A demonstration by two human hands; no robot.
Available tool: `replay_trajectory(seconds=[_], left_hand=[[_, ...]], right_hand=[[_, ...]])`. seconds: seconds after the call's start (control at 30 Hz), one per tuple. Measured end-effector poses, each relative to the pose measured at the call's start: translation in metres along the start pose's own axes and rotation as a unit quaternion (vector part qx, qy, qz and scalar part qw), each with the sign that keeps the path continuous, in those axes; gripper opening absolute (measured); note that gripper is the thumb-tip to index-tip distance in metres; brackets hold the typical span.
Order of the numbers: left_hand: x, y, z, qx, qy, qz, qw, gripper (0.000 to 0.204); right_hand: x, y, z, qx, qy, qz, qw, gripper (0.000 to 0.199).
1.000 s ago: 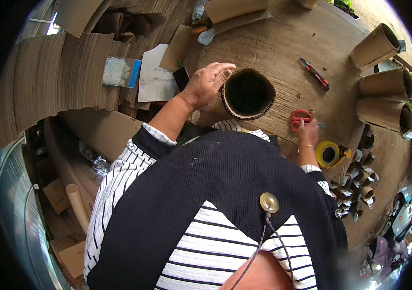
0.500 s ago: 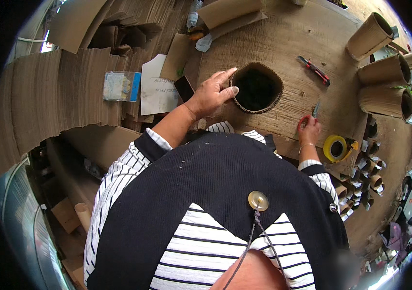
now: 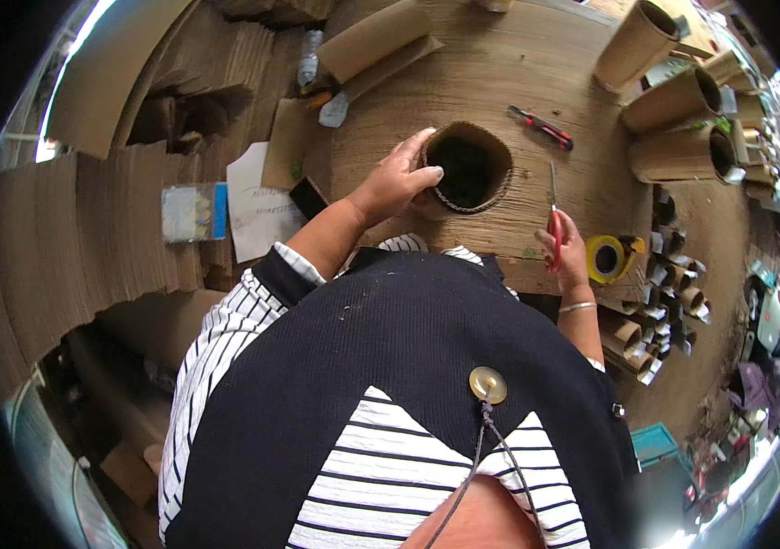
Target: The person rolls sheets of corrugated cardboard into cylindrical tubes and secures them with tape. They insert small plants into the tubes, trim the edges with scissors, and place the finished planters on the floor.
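We lose most of the near edge of the desk [image 3: 463,73] behind the wearer's dark vest [image 3: 381,302]. Just in from that edge stands a corrugated cardboard tube [image 3: 482,137], open end up; its inside is so dark that we make out only something greenish and cannot tell what it is. The left hand [image 3: 390,188] has its grip closed on the tube's left wall, thumb over the rim, the tips of some outer fingers hidden from us. The right hand [image 3: 570,247], near the desk's right edge, has its grip clamped on red-handled scissors [image 3: 555,220]; we see them nearly edge-on, pointing toward the far edge, so we cannot tell whether the blades are parted. Just beside that hand, by the near right corner, is a yellow tape roll [image 3: 593,251]. The left forearm partly covers a dark flat slab [image 3: 308,198].

Against a second ago, we find the scissors turned: their loops then lay broad toward us, under the reaching fingers. The left thumb, then close to its fingers, is now spread from them. The box cutter [image 3: 541,126] lies untouched as before, while a turquoise crate [image 3: 655,443] has come into view beyond the near right corner
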State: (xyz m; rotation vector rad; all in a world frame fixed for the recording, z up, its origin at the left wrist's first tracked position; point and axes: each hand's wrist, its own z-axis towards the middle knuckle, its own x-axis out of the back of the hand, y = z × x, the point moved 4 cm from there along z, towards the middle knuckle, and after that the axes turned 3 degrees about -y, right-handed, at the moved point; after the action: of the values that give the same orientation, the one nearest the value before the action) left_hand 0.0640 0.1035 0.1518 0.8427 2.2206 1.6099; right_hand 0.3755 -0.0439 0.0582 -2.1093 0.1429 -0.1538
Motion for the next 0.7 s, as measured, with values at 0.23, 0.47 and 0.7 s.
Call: replay_trajectory(seconds=[0.23,0.47,0.7], left_hand=[[-0.020,0.008,0.006,-0.031,-0.036,-0.018,0.999,0.071],[-0.031,0.012,0.000,-0.079,-0.027,0.080,0.993,0.070],[-0.032,0.012,-0.005,-0.106,-0.034,0.101,0.989,0.073]], right_hand=[[-0.030,-0.080,-0.064,0.152,0.073,-0.281,0.945,0.051],[-0.056,-0.128,-0.081,0.137,0.127,-0.485,0.854,0.041],[-0.064,-0.133,-0.079,0.135,0.131,-0.555,0.810,0.037]])
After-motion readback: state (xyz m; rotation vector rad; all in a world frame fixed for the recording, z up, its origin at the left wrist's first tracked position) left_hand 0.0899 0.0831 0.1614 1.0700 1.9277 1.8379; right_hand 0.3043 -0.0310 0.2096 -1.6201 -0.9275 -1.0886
